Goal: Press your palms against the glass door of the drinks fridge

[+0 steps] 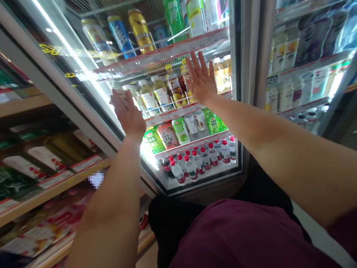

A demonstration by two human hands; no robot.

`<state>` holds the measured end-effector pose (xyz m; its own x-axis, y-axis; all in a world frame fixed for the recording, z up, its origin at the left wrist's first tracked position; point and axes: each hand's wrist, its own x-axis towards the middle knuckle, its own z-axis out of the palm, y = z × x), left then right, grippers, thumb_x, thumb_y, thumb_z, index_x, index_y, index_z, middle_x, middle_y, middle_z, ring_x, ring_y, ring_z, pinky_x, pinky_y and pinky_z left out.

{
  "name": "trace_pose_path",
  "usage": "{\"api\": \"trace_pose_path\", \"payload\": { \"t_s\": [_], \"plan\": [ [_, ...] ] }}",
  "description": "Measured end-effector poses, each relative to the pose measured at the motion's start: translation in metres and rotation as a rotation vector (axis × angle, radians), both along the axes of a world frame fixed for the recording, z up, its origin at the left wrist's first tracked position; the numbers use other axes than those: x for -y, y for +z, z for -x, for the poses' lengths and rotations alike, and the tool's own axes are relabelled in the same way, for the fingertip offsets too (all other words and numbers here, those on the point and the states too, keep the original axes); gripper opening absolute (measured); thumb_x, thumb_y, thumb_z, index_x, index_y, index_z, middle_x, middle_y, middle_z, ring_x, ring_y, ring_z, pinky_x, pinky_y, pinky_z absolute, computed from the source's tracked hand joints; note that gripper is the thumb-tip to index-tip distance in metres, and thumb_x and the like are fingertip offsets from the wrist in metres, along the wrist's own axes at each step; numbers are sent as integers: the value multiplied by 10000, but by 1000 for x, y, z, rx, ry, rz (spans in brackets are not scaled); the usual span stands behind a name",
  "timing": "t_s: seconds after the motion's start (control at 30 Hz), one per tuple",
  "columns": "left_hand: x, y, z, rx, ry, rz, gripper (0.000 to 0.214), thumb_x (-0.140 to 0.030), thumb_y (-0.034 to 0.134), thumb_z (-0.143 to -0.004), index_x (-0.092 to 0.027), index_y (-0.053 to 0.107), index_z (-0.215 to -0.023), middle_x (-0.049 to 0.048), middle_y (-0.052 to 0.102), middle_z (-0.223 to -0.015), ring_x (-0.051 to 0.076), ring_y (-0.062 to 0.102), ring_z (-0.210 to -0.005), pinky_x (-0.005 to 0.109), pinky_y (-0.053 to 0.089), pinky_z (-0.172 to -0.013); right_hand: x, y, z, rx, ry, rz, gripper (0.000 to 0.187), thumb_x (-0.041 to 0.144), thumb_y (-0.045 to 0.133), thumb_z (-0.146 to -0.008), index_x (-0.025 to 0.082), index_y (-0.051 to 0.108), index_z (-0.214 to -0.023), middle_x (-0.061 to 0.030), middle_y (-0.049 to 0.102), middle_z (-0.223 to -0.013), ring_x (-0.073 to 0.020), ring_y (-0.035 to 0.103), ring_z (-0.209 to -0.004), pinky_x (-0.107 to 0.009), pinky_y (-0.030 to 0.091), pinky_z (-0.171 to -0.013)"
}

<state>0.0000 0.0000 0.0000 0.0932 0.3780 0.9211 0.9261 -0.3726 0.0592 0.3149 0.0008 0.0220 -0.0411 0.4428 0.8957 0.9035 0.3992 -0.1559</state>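
An open drinks fridge stands before me, its glass door swung out to the left. My left hand is raised with fingers loosely stretched, at the door's inner edge, next to pale bottles on a middle shelf. My right hand is open, fingers spread, palm toward the fridge, in front of tea bottles on that same shelf. Neither hand holds anything. Cans fill the shelf above; green and orange bottles and red-capped water bottles sit below.
A second fridge with its door shut stands to the right, full of bottles. Wooden shelves with packaged goods run along the left. My dark red shirt fills the lower frame.
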Motion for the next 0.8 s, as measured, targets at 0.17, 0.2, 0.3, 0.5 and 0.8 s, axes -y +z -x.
{"api": "trace_pose_path", "payload": {
  "t_s": [0.17,0.2,0.3,0.5,0.8],
  "plan": [
    [1,-33,1,52,21,80,741,-263,566,-1029,-48,402,-1719,239,82,-1843,340,-59,-1716,547,-30,-1394,-3,-2,1,38,-29,-14,754,391,261,-1068,162,246,-1786,-37,162,-1877,-266,78,-1752,-600,2,-1418],
    [0,-32,3,54,9,72,748,-316,564,-1038,-56,403,-1721,231,84,-1846,341,-59,-1716,543,-35,-1395,-2,-2,1,41,-38,-18,739,386,263,-1078,184,248,-1788,-22,166,-1876,-265,82,-1752,-613,21,-1420],
    [-6,-22,7,75,-14,-2,733,-398,487,-1080,-67,390,-1728,167,73,-1862,357,-51,-1716,539,-38,-1396,0,-2,0,52,-64,-21,715,382,273,-1096,217,255,-1791,0,175,-1873,-264,94,-1750,-614,62,-1428],
    [-6,-33,6,96,30,18,757,-391,513,-1064,-76,368,-1736,195,52,-1858,337,-63,-1720,566,-11,-1396,3,-2,1,68,-91,-10,721,393,256,-1103,200,237,-1798,-16,156,-1876,-263,82,-1751,-569,36,-1432],
    [-2,-25,4,128,9,-6,694,-291,494,-1113,-64,321,-1745,175,0,-1863,360,-70,-1716,547,-48,-1402,-6,-3,0,39,-29,-18,741,389,275,-1072,200,254,-1788,-22,169,-1877,-263,60,-1752,-611,29,-1421]
  ]
}}
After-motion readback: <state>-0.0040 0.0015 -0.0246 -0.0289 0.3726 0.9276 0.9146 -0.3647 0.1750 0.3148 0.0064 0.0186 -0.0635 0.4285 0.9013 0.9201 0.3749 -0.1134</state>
